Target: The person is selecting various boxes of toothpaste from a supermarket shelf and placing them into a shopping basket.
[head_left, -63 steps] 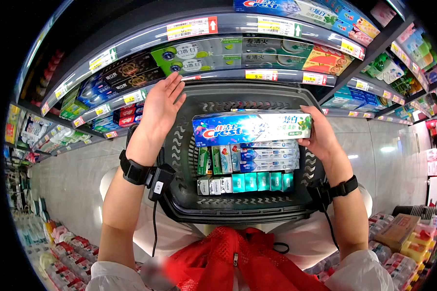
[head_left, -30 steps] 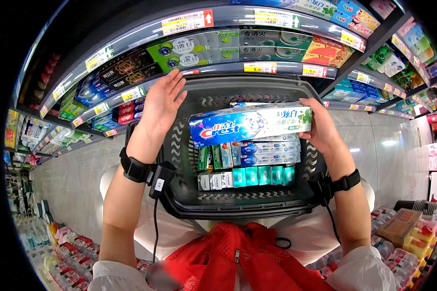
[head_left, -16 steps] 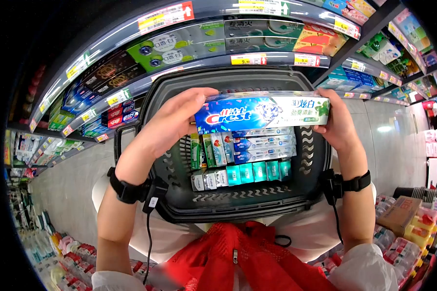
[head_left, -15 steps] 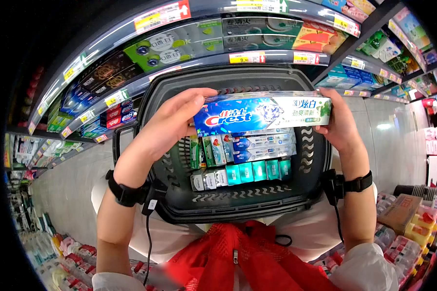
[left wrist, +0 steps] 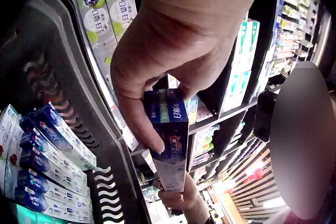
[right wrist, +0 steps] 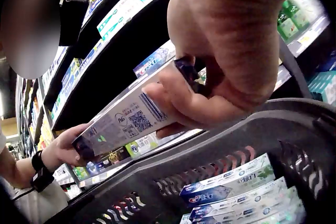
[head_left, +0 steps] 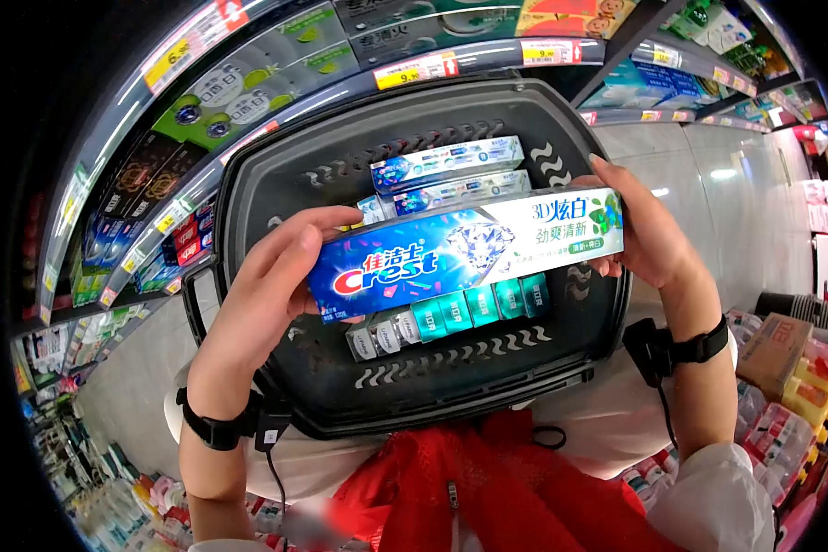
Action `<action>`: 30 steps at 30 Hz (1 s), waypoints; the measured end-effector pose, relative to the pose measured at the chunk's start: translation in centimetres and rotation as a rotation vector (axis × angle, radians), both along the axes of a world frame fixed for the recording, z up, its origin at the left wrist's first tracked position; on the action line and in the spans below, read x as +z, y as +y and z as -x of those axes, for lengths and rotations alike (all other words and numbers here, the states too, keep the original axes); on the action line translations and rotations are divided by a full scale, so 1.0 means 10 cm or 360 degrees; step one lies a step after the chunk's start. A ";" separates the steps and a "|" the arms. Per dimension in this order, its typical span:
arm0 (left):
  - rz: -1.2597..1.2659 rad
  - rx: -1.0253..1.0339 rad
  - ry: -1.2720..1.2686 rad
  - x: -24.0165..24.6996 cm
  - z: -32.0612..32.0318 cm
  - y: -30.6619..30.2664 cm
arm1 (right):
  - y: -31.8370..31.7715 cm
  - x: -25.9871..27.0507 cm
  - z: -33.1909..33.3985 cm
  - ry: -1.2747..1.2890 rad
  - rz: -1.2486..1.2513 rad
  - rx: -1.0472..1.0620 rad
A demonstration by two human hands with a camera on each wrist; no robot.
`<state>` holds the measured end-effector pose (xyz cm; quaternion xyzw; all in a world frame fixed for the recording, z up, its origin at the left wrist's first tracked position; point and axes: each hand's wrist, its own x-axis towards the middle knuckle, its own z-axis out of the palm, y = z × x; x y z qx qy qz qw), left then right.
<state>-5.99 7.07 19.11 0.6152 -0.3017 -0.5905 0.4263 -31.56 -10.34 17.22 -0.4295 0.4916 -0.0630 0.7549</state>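
A long blue-and-white Crest box [head_left: 469, 247] is held level above a dark basket [head_left: 290, 405]. The left hand [head_left: 267, 285] grips its blue end, and the right hand [head_left: 649, 230] grips its white end with green leaves. In the left wrist view the left hand [left wrist: 173, 56] pinches the end of the box [left wrist: 170, 129] between thumb and fingers. From the right wrist, the right hand [right wrist: 220, 61] holds the other end of the box [right wrist: 126, 119], a printed code facing the camera. Under it in the basket lie more Crest boxes [head_left: 446, 161] and small teal boxes [head_left: 455, 311], partly hidden.
Shelves with price rails [head_left: 414, 74] and toothpaste boxes [head_left: 221, 97] run behind and left of the basket. More shelving stands at the right. Bottled goods [head_left: 805, 368] and a cardboard carton [head_left: 775, 350] are on the right; grey floor [head_left: 124, 368] shows on the left.
The left hand has come down from beside the shelf and taken hold of the box's blue end. The box has moved lower and closer, tilting slightly, while the view has shifted relative to the basket and shelves.
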 end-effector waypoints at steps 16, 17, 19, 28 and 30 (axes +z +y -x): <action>-0.0085 -0.0067 0.0158 -0.05 0.00 0.04 | -0.04 -0.12 0.10 -0.0180 0.0002 0.0222; -0.0120 -0.0079 0.0205 0.00 0.01 0.02 | -0.04 -0.12 0.10 -0.0159 -0.0032 0.0232; -0.0129 -0.0104 0.0225 0.02 -0.01 0.03 | -0.06 -0.10 0.10 -0.0159 -0.0080 0.0274; -0.0189 -0.0037 0.0120 0.01 0.00 0.05 | -0.05 -0.09 0.08 -0.0178 -0.0091 0.0280; -0.0203 0.0033 0.0167 0.04 0.02 0.03 | -0.05 -0.09 0.08 -0.0172 -0.0088 0.0273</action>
